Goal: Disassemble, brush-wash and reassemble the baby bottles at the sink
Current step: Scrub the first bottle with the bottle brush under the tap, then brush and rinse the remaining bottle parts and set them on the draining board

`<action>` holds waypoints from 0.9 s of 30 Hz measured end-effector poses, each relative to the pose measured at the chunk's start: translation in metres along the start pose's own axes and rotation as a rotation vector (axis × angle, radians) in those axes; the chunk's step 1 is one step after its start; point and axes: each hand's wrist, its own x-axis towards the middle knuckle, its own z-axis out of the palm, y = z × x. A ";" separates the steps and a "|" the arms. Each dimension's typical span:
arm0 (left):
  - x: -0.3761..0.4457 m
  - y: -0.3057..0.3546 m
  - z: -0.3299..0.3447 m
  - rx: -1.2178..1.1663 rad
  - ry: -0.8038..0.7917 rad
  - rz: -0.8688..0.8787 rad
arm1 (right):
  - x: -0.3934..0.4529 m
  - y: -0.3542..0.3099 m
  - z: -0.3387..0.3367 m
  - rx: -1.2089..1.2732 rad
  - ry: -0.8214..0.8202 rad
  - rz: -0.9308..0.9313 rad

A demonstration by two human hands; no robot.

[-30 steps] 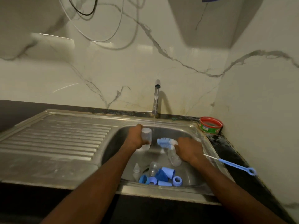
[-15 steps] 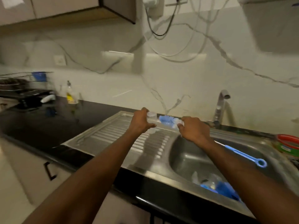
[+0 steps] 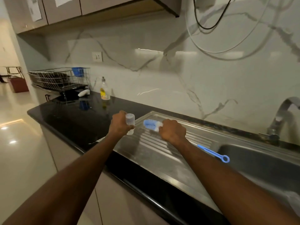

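Ribbed stainless-steel drainboard, dull and smeared, beside a brushed steel basin. Polished metal tap. Glossy black stone countertop, mirror-like. Shiny white marble-look backsplash with grey veins. Cloudy translucent plastic bottle. Soft blue-and-white bristles on the bottle brush, with a smooth blue plastic handle. Wire metal dish rack. Clear plastic soap bottle. Matt cabinet fronts.

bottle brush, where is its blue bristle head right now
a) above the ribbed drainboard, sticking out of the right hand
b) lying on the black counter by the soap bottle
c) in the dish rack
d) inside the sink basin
a: the bottle brush pokes out of the right hand, held over the ribbed drainboard, not in the basin.
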 end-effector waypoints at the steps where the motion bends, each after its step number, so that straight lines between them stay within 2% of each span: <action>1: 0.001 -0.004 0.000 -0.001 0.003 -0.005 | 0.002 -0.005 0.003 0.002 0.005 -0.001; 9: -0.001 -0.008 0.009 0.011 -0.003 -0.007 | 0.007 -0.007 0.017 -0.026 0.012 -0.034; 17: -0.002 0.004 -0.004 0.222 -0.057 0.000 | -0.003 0.015 0.004 -0.043 0.021 -0.009; 23: -0.012 0.051 0.001 0.252 0.072 0.185 | -0.021 0.052 -0.027 -0.036 0.041 0.032; 27: -0.024 0.101 0.028 0.194 0.012 0.319 | -0.043 0.096 -0.055 -0.038 0.074 0.090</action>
